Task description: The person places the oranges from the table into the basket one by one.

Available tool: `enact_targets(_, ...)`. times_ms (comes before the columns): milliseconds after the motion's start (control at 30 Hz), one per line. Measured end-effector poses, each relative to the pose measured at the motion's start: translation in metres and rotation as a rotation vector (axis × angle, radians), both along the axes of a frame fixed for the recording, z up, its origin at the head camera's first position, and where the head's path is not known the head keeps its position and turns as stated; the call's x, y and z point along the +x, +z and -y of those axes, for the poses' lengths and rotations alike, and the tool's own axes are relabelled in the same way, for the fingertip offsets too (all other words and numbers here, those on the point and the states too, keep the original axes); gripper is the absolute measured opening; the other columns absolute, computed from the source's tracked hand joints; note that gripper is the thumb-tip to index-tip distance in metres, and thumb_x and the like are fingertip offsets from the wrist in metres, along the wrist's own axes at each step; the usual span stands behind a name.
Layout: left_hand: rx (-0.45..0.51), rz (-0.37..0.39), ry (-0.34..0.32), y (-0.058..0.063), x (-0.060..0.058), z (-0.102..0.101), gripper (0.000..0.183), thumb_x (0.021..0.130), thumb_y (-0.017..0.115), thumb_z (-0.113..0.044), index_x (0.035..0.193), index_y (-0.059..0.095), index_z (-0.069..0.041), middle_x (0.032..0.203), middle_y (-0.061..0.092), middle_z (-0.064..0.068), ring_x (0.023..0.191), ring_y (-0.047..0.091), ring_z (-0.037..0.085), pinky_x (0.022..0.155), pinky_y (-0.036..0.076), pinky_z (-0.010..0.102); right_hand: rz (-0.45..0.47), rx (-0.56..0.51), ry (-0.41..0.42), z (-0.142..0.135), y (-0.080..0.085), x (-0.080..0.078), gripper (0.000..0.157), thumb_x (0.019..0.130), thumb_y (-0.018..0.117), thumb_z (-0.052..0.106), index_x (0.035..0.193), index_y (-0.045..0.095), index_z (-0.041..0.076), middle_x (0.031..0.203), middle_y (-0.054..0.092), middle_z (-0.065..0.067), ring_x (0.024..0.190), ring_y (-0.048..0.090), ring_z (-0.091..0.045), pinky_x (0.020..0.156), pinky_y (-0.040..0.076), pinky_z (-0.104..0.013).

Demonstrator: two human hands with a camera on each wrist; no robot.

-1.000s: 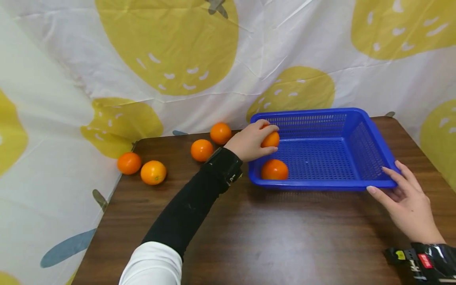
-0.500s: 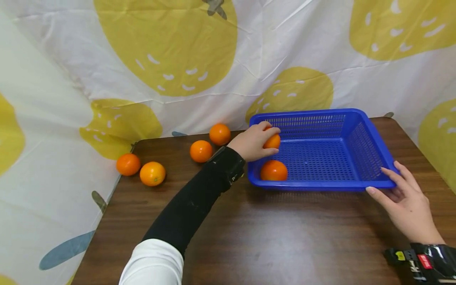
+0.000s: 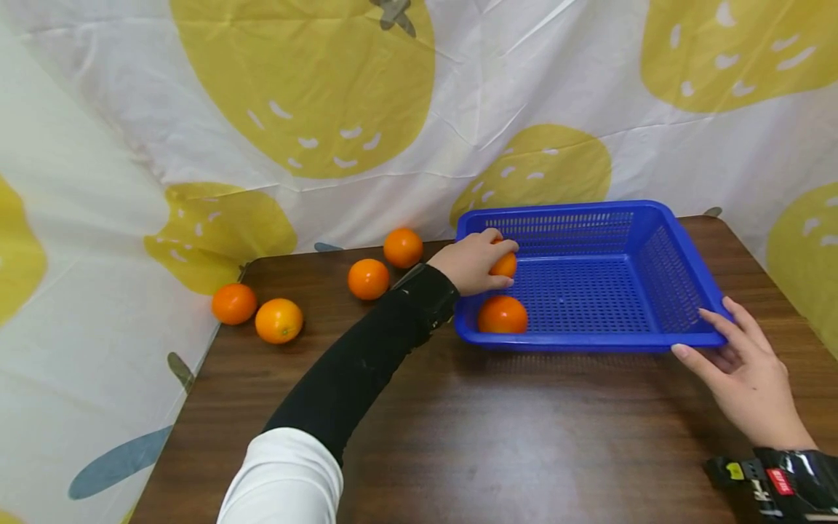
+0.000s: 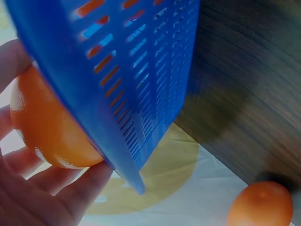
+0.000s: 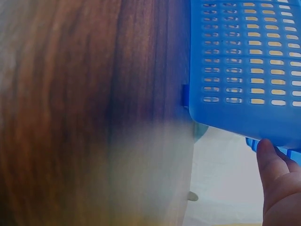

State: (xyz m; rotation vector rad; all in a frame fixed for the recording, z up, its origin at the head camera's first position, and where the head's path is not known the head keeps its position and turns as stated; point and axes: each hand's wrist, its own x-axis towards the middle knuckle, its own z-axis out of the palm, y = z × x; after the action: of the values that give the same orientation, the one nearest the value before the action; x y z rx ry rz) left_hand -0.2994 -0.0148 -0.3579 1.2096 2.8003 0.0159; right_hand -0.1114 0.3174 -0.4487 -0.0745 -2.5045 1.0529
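Observation:
My left hand (image 3: 476,262) grips an orange (image 3: 504,263) just inside the left end of the blue plastic basket (image 3: 576,340). In the left wrist view, the fingers curl round that orange (image 4: 51,125), beside the basket's rim (image 4: 70,89). A second orange (image 3: 503,314) sits in the basket's front left corner. My right hand (image 3: 753,371) holds the basket's front right corner, thumb at the front rim and fingers over the right side. Part of that grip shows in the right wrist view, where the thumb (image 5: 270,162) touches the rim.
Left of the basket, two oranges, one nearer (image 3: 369,279) and one farther (image 3: 403,248), lie on the brown wooden table (image 3: 511,429). Another pair, an orange (image 3: 234,303) and a lighter orange (image 3: 279,321), lies by the left edge. Patterned cloth (image 3: 314,80) hangs behind.
My left hand has moved slightly right and down with the orange, farther into the basket. The right hand keeps its place at the corner.

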Motion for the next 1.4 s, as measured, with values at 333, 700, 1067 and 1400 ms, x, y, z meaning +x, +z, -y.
enact_targets(333, -0.057, 0.047, 0.003, -0.006, -0.006, -0.009, 0.062, 0.085, 0.054, -0.054, 0.139, 0.040, -0.025, 0.130, 0.043, 0.007, 0.102, 0.048, 0.019, 0.082, 0.048, 0.036, 0.011, -0.022, 0.002, 0.000, -0.001, 0.000, 0.062, 0.079, 0.071, 0.024, 0.135, 0.047, 0.011, 0.153, 0.018, 0.004, 0.114, 0.046, -0.027, 0.076, 0.031, 0.000)
enact_targets(700, -0.100, 0.039, 0.019, -0.012, -0.006, -0.016, 0.061, 0.085, 0.055, -0.053, 0.138, 0.039, -0.027, 0.135, 0.041, 0.006, 0.108, 0.047, 0.020, 0.080, 0.050, 0.042, -0.033, -0.023, 0.003, 0.000, -0.001, 0.002, 0.060, 0.077, 0.074, 0.020, 0.132, 0.051, 0.013, 0.151, 0.025, 0.003, 0.108, 0.047, -0.004, 0.076, 0.033, 0.001)
enact_targets(1067, -0.138, 0.061, 0.045, -0.017, -0.015, -0.021, 0.062, 0.084, 0.057, -0.053, 0.138, 0.040, -0.028, 0.134, 0.042, 0.006, 0.107, 0.048, 0.020, 0.084, 0.049, 0.044, -0.035, -0.013, 0.018, 0.000, 0.001, 0.000, 0.061, 0.077, 0.073, 0.021, 0.133, 0.050, 0.013, 0.151, 0.025, 0.003, 0.111, 0.047, -0.012, 0.077, 0.033, 0.000)
enact_targets(1400, -0.194, 0.091, 0.019, -0.022, -0.020, -0.026, 0.062, 0.085, 0.054, -0.054, 0.139, 0.040, -0.027, 0.140, 0.042, 0.004, 0.119, 0.044, 0.022, 0.095, 0.043, 0.044, -0.034, -0.008, 0.016, -0.001, -0.001, 0.001, 0.061, 0.076, 0.074, 0.021, 0.132, 0.051, 0.013, 0.151, 0.025, 0.002, 0.110, 0.049, -0.012, 0.076, 0.033, 0.001)
